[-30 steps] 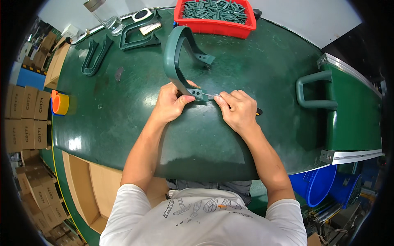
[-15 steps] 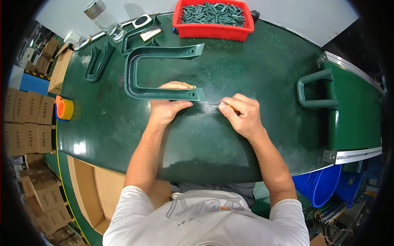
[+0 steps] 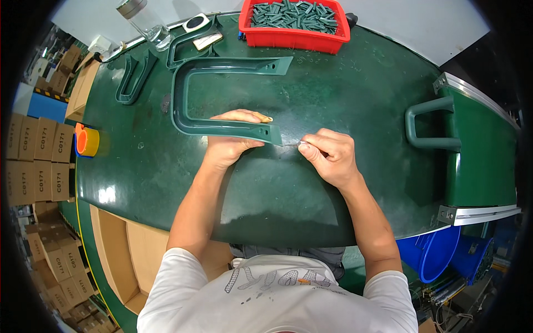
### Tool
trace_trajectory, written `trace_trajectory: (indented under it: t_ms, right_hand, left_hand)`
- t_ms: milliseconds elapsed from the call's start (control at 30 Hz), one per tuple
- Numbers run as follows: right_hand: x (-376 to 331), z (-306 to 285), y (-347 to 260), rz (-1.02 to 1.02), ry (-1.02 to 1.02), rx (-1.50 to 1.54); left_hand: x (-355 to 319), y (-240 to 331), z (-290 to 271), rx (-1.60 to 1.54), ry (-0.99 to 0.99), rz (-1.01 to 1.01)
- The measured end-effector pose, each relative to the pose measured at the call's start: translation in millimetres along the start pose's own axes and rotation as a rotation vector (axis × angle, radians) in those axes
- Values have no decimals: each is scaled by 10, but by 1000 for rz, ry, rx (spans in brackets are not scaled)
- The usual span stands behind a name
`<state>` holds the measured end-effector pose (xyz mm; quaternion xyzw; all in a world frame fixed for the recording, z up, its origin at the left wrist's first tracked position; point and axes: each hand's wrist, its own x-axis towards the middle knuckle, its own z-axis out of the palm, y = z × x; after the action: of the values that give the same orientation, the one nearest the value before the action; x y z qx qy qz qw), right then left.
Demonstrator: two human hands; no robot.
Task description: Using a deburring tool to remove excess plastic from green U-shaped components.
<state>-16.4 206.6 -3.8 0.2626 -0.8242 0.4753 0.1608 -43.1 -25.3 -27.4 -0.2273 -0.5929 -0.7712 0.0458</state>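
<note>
My left hand point(image 3: 226, 150) is closed round the near leg of a green U-shaped handle point(image 3: 179, 97), thumb on the near side and fingers on the far side. The handle's bend faces left, and its two angled ends, each with holes, point right. In a closed pinch, my right hand point(image 3: 334, 157) grips a thin pointed metal tool point(image 3: 292, 145); most of it is hidden in the fist. Its tip reaches left to the end of the near leg and appears to touch the edge there.
A red bin point(image 3: 297, 40) of small green pieces stands at the back, left of it a glass bottle point(image 3: 150, 28). More green handles point(image 3: 135, 77) lie at back left, near an orange tape roll point(image 3: 87, 141). On the right stands a green panel point(image 3: 483, 155) with a handle and metal rails.
The handle has shifted slightly right and tilted, its near end angling down toward me. The tool's tip now meets that end. The whole view has shifted slightly.
</note>
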Motion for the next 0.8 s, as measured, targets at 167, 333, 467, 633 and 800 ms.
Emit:
trace_trajectory:
  t_ms: [167, 333, 467, 633, 800]
  right_hand:
    - [3, -7, 10, -10, 24, -7]
    - [7, -8, 6, -1, 60, -38]
    - [-10, 1, 27, 32, 104, -44]
    - [10, 24, 85, 140, 95, -201]
    - [61, -91, 44, 193, 121, 102]
  left_hand:
    - [-19, -16, 25, -42, -2, -25]
    - [-25, -48, 49, -70, -55, 15]
    - [-25, -21, 110, -78, -47, -16]
    - [-32, 41, 230, -37, -187, -18]
    - [-18, 31, 227, -58, -169, 3]
